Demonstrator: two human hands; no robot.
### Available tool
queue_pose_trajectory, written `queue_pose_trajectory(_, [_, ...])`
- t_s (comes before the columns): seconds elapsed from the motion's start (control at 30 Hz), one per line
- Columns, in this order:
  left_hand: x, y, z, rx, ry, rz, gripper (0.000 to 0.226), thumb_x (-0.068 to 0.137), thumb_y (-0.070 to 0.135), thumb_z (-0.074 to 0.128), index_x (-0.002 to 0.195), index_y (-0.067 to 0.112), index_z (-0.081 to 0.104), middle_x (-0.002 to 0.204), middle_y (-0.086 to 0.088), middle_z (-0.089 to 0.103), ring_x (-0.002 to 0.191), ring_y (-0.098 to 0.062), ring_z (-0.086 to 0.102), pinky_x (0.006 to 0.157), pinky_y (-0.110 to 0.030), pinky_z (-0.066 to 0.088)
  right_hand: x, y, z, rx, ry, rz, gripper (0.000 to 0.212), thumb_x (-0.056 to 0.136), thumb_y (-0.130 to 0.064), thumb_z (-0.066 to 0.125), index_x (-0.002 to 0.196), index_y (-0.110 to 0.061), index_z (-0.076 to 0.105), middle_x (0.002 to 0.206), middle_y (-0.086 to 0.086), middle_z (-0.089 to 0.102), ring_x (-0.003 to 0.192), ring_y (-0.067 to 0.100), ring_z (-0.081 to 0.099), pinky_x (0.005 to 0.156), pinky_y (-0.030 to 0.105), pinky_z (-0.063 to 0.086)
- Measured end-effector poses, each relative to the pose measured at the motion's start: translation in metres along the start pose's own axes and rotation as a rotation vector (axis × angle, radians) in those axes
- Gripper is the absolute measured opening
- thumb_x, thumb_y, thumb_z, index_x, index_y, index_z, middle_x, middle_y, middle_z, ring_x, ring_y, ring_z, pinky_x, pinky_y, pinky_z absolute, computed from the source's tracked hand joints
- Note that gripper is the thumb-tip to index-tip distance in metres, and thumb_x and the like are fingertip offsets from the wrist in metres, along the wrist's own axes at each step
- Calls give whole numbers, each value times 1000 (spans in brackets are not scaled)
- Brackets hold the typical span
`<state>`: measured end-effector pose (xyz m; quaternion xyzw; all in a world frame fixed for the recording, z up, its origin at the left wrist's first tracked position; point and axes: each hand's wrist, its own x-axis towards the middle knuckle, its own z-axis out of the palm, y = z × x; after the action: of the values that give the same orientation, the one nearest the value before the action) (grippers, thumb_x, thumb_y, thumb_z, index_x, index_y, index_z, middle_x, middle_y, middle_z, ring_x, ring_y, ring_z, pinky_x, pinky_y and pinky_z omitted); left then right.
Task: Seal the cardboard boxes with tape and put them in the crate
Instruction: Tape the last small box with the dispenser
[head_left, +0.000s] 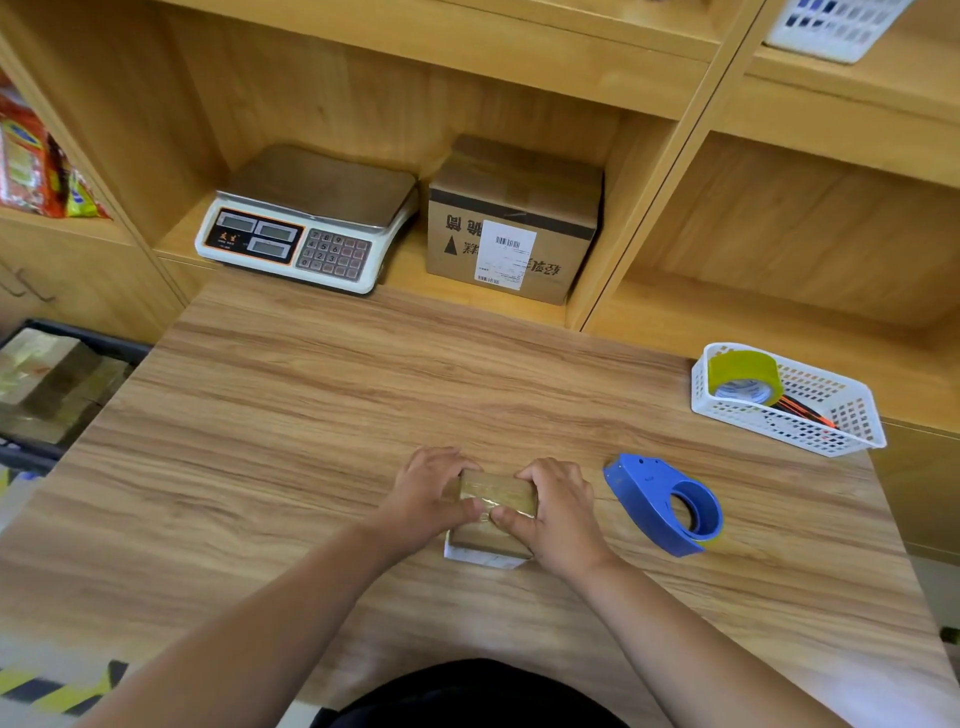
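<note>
A small cardboard box (493, 493) with shiny tape across its top lies on the wooden table (311, 415), near the front middle. My left hand (428, 493) grips its left side, fingers curled over the far edge, thumb on the top. My right hand (558, 506) grips the right side, its thumb meeting the left thumb on the taped top. A blue tape dispenser (667, 501) lies on the table just right of my right hand. A dark crate (78, 340) holding several taped boxes stands below the table's left edge.
A white basket (841, 415) with a yellow-green tape roll (745, 376) sits at the table's right edge. On the shelf behind stand a weighing scale (306, 228) and a larger labelled cardboard box (514, 223). Snack packets (31, 161) fill the left shelf.
</note>
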<state>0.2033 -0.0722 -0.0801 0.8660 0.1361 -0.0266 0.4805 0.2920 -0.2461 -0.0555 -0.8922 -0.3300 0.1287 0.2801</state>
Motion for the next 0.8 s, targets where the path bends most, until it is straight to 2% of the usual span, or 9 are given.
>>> queue_pose_trajectory(0.03, [1, 1, 2, -10, 29, 13, 57, 67, 62, 54, 115, 32, 60, 117, 22, 42, 127, 4, 23, 110, -27, 11, 0, 0, 0, 0, -2, 1, 53, 73, -62, 64, 104, -20, 54, 88, -26, 37, 94, 4, 29, 82, 27, 23])
queue_pose_trajectory(0.1, [4, 3, 6, -25, 118, 51, 32, 79, 50, 52, 101, 31, 63, 105, 27, 48, 120, 4, 34, 112, -26, 10, -1, 1, 0, -13, -4, -3, 47, 77, -54, 68, 105, -20, 54, 88, -23, 39, 96, 6, 30, 82, 27, 23])
queue_pose_trajectory(0.17, [7, 4, 9, -29, 198, 89, 14, 90, 36, 52, 88, 28, 64, 94, 22, 58, 111, 0, 47, 114, -27, 10, -2, 1, 1, -18, -15, 10, 49, 77, -59, 65, 106, -20, 53, 93, -18, 44, 98, 7, 32, 83, 27, 23])
queue_pose_trajectory(0.23, [10, 6, 10, -16, 220, 94, 15, 95, 25, 54, 86, 23, 66, 92, 19, 61, 106, -2, 49, 112, -22, 8, -2, 2, 1, -11, -18, 31, 51, 76, -62, 61, 106, -22, 52, 98, -16, 46, 100, 7, 33, 83, 26, 22])
queue_pose_trajectory(0.33, [10, 7, 11, 28, 232, 103, 17, 95, 26, 52, 87, 22, 66, 91, 20, 61, 104, -2, 46, 107, -15, 10, 0, 1, 1, -86, -44, 44, 47, 74, -65, 61, 101, -28, 46, 98, -17, 45, 103, 10, 35, 81, 27, 20])
queue_pose_trajectory(0.43, [10, 6, 12, 75, 255, 93, 16, 96, 23, 51, 90, 22, 66, 96, 15, 62, 107, -8, 45, 101, -9, 13, 2, -8, 6, -192, -88, 105, 66, 57, -84, 47, 94, -30, 39, 97, -15, 43, 99, 10, 30, 81, 28, 20])
queue_pose_trajectory(0.5, [10, 6, 13, 99, 271, 81, 18, 97, 22, 50, 94, 19, 68, 101, 12, 62, 110, -10, 44, 95, -1, 9, 3, -12, 11, -222, -71, 128, 70, 53, -87, 43, 92, -30, 37, 97, -14, 39, 96, 10, 28, 82, 29, 20])
queue_pose_trajectory(0.63, [9, 6, 15, 119, 265, 73, 23, 99, 24, 46, 100, 18, 69, 105, 8, 62, 113, -11, 44, 93, -12, 17, 6, -12, 11, -216, -51, 158, 61, 65, -82, 44, 94, -29, 42, 100, -11, 47, 103, 15, 34, 86, 31, 25])
queue_pose_trajectory(0.8, [10, 7, 15, 127, 262, 40, 25, 100, 25, 44, 104, 18, 68, 115, 2, 61, 122, -13, 42, 97, -19, 22, 7, -13, 11, -189, -44, 190, 49, 72, -78, 43, 89, -31, 37, 93, -13, 42, 102, 15, 34, 86, 32, 24])
